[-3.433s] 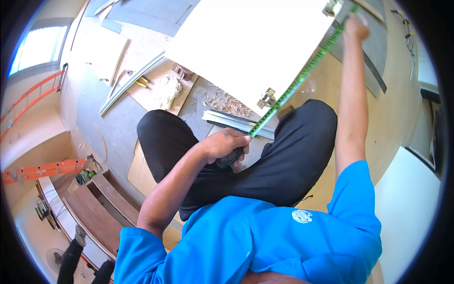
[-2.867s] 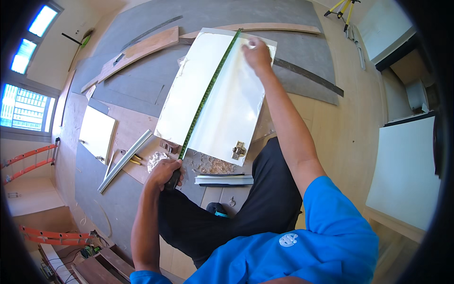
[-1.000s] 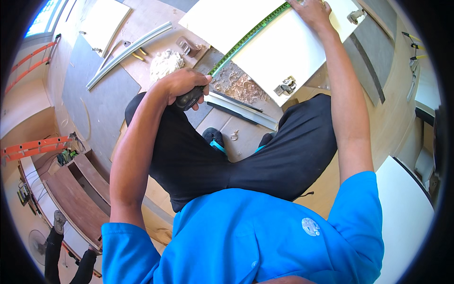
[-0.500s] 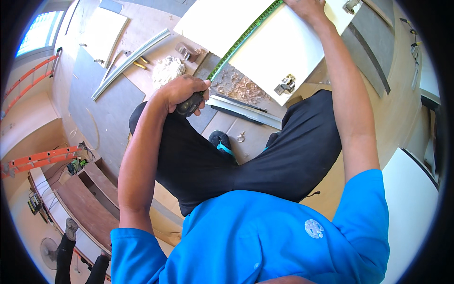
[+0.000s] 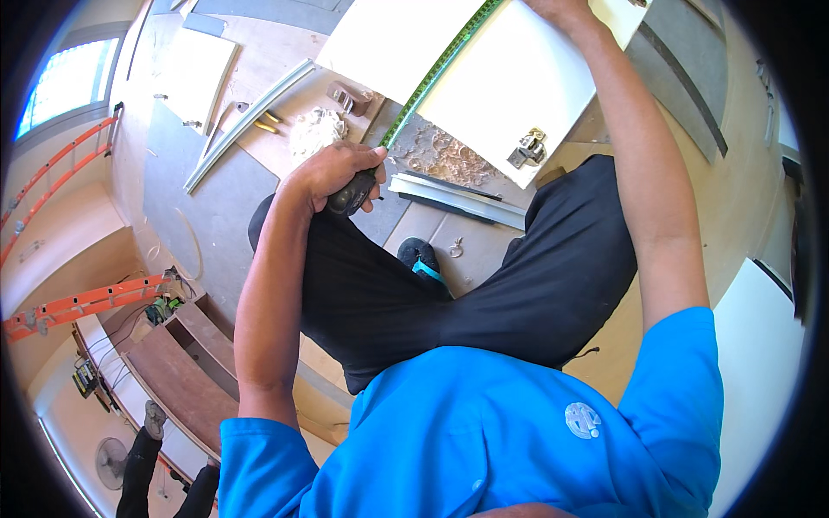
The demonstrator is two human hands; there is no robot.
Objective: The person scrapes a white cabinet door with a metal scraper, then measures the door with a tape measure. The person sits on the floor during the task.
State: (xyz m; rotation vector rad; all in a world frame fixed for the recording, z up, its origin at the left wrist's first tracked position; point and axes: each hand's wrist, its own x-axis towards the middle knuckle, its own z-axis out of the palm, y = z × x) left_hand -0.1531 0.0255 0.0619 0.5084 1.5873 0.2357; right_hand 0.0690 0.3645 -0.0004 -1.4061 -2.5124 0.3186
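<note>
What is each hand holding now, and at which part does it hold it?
The left hand grips the dark case of a tape measure. The right hand presses the far end of the green tape onto the white panel.

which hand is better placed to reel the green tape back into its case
Left. The left hand already grips the dark tape case at the white panel's near edge; the right hand only pins the green tape far out.

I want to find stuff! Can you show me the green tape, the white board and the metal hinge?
green tape (image 5: pixel 436 73), head view, on the middle of the stretched blade.
white board (image 5: pixel 509 78), head view, on its bare white face.
metal hinge (image 5: pixel 527 149), head view, on its silver body near the board's corner.
</note>
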